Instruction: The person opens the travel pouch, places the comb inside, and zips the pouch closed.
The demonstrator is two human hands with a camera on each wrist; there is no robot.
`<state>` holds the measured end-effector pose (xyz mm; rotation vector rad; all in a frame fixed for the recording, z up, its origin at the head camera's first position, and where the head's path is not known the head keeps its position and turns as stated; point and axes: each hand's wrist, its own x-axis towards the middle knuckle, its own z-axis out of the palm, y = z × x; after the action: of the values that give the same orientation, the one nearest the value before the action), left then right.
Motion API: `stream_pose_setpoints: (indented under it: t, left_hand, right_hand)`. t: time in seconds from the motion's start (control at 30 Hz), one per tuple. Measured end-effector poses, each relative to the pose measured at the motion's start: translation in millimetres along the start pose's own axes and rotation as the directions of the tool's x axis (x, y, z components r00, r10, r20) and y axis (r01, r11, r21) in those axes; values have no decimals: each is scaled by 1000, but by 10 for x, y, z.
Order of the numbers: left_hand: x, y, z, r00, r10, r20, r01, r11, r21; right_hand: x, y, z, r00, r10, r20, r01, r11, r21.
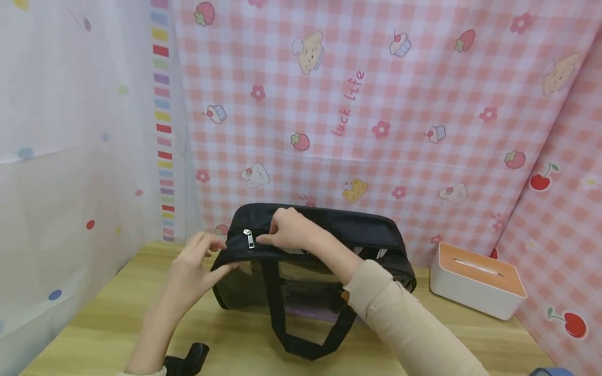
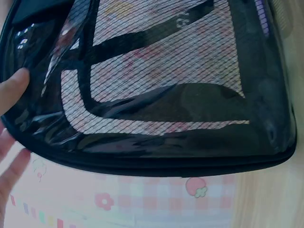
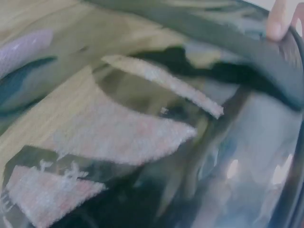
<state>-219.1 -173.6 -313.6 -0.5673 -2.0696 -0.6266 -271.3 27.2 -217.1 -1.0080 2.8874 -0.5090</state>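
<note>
A black carrier bag (image 1: 329, 224) with clear side panels and a carry handle (image 1: 305, 347) lies on the table. Its silver zipper pull (image 1: 250, 238) shows near the top left end. My left hand (image 1: 190, 271) grips the bag's left corner; in the left wrist view its thumb (image 2: 16, 88) lies on the clear panel, other fingers at the rim. My right hand (image 1: 293, 230) is over the top, thumb tip just right of the zipper pull; its other fingertips are hidden. Fingertips (image 3: 280, 21) show at the right wrist view's corner. Something purple (image 1: 310, 313) shows through the front panel.
A white tissue box (image 1: 475, 287) with an orange-brown lid stands right of the bag. Pink checked cloth (image 1: 329, 104) hangs behind, a pale curtain (image 1: 70, 156) on the left. The wooden table (image 1: 103, 313) lies underneath. A blue thing (image 1: 550, 372) is cut off at bottom right.
</note>
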Motion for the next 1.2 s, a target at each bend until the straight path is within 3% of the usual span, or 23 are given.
stream_pose_setpoints:
  t: [0.13,0.27,0.43,0.63,1.2]
  left_hand:
    - [-29,22,58,990,93,-104,-99,994,-46]
    - [-41,29,110,984,116,-136,-126,990,-65]
    - [-49,16,158,985,93,-145,-104,992,-74]
    - [-66,9,182,988,53,-145,-61,997,-52]
    - [-93,15,129,989,16,-147,-23,999,-41]
  right_hand:
    - [122,-199,145,992,95,-79,-102,991,-85]
    - [159,-248,199,982,139,-129,-156,980,-127]
    - [137,-163,154,963,192,-191,-193,981,14]
    - [114,-58,114,956,227,-183,-187,959,211]
    - [37,-2,27,938,301,-170,-242,923,298]
